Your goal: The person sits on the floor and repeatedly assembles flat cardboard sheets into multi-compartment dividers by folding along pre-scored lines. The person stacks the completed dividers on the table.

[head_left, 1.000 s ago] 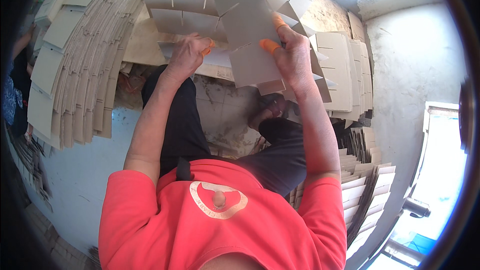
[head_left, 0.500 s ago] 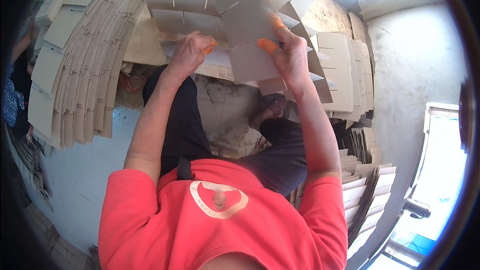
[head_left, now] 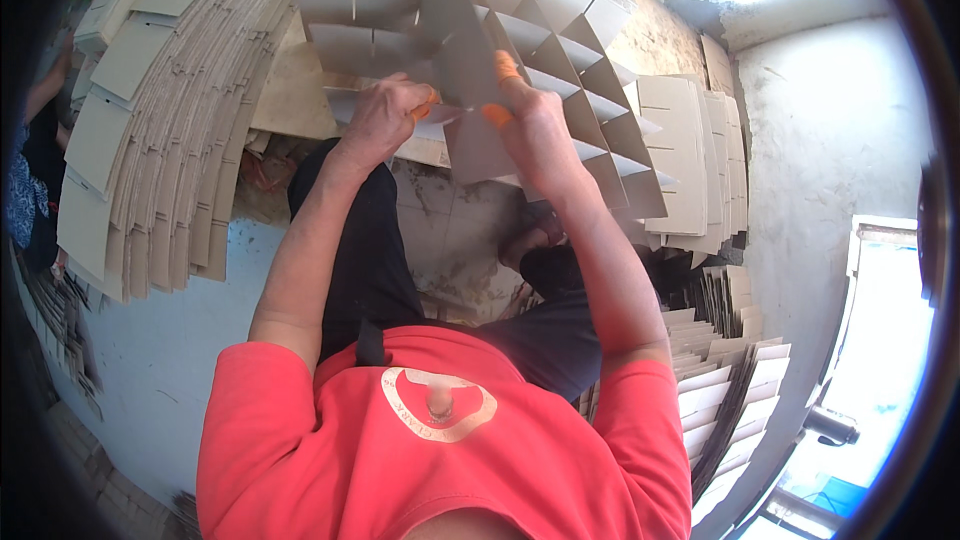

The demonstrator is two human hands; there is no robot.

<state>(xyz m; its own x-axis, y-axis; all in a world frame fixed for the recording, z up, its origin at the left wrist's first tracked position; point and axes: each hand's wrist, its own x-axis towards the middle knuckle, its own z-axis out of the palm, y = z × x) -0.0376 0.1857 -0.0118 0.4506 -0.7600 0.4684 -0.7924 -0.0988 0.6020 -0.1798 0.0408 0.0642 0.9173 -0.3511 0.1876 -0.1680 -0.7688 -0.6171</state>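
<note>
My right hand, with orange finger covers on thumb and finger, grips a slotted cardboard strip by its right side. The strip stands tilted, its slotted edge toward the cross strips on the left. My left hand, also with an orange finger cover, is closed at the near cross strip and pinches its edge; the fingertips are partly hidden. Right of the held strip, crossed strips form a cardboard divider grid with square cells. More cross strips of it reach out to the left.
Long stacks of cardboard strips stand on the left. More slotted sheets are at the right of the worktable, beside a white wall. Below right are bundled strips. Part of another person shows at far left.
My right hand has moved left with the strip, which now stands more on edge and shows the grid behind it. My left hand has barely moved.
</note>
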